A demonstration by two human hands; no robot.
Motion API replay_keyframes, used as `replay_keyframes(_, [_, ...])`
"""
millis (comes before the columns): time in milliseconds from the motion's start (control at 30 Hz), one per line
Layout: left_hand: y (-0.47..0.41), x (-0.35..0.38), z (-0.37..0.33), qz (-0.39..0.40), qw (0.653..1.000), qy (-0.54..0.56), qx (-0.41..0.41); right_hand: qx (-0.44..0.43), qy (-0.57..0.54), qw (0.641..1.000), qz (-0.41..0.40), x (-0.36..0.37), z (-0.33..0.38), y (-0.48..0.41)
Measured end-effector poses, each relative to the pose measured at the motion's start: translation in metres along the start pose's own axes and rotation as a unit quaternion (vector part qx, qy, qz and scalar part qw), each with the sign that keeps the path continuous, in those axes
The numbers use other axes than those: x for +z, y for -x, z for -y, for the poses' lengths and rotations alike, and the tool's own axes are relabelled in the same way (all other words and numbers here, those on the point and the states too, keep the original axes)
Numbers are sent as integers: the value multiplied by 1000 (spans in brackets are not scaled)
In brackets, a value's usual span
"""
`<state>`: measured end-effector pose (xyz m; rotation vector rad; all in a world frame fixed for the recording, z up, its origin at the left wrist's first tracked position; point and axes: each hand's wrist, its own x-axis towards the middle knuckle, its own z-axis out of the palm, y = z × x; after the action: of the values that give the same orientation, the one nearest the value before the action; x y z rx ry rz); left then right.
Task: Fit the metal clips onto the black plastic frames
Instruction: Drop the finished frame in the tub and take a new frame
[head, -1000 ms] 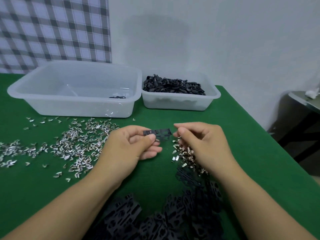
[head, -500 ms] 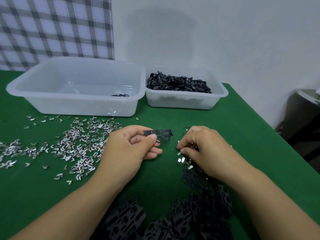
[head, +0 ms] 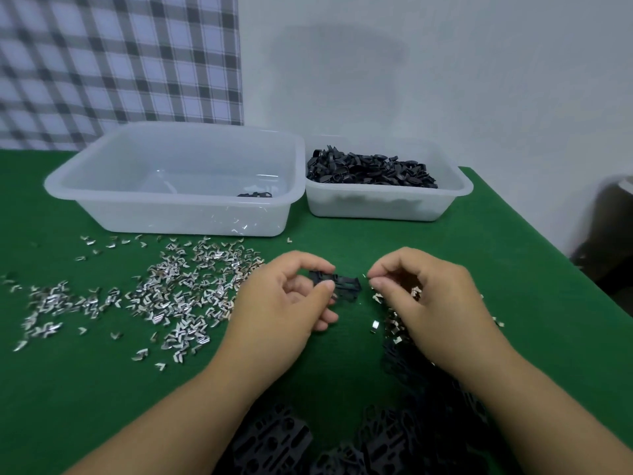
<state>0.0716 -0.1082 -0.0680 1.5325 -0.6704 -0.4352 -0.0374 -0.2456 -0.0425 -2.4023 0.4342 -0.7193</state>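
1. L hand (head: 284, 310) grips small black plastic frame (head: 346, 286) betw. thumb + fingers, above green table (head: 342, 241).
2. R hand (head: 428, 303), just beside frame: thumb + forefinger pinched; clip held or not, cannot tell.
3. Bent silver metal clips (head: 178, 296) scattered L of hands.

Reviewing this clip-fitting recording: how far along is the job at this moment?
Done: seemingly little; the large bin holds only a few black pieces. In hand: the left hand holds one black frame, and the right hand seems to pinch a metal clip beside it, not yet fitted. Left: a pile of frames near the person and many loose clips on the green table.
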Motion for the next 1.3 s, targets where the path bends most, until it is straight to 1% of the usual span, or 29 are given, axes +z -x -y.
replay_keyframes(100, [1, 3, 0, 22, 999, -33, 4, -15, -27, 999, -9, 4, 3, 2])
replay_keyframes(233, [2, 4, -2, 49, 998, -43, 15, -49, -21, 998, -14, 7, 4, 5])
replay_keyframes(367, [3, 3, -4, 53, 994, -86, 44, -68, -7, 998, -13, 9, 4, 5])
replay_keyframes(433, [3, 3, -4, 48, 994, -90, 45, -89, -2, 996, -14, 9, 5, 5])
replay_keyframes(533, [1, 3, -4, 37, 995, -81, 36, -121, 9, 992, -21, 9, 4, 6])
replay_keyframes(667, [0, 3, -2, 28, 997, -69, 33, -144, 24, 989, -26, 9, 4, 6])
replay_keyframes(867, [1, 2, 0, 40, 998, -45, 20, -83, 8, 994, -74, 7, -1, 5])
replay_keyframes(1033, [0, 4, 1, 40, 999, -12, -8, -106, 26, 992, -65, 9, 1, 6])
replay_keyframes(1133, [0, 5, 0, 31, 999, 24, -23, -118, 39, 990, -72, 10, 1, 6])
replay_keyframes(1300, [1, 5, -2, 26, 998, 45, -25, -128, 66, 986, -80, 11, 1, 6])
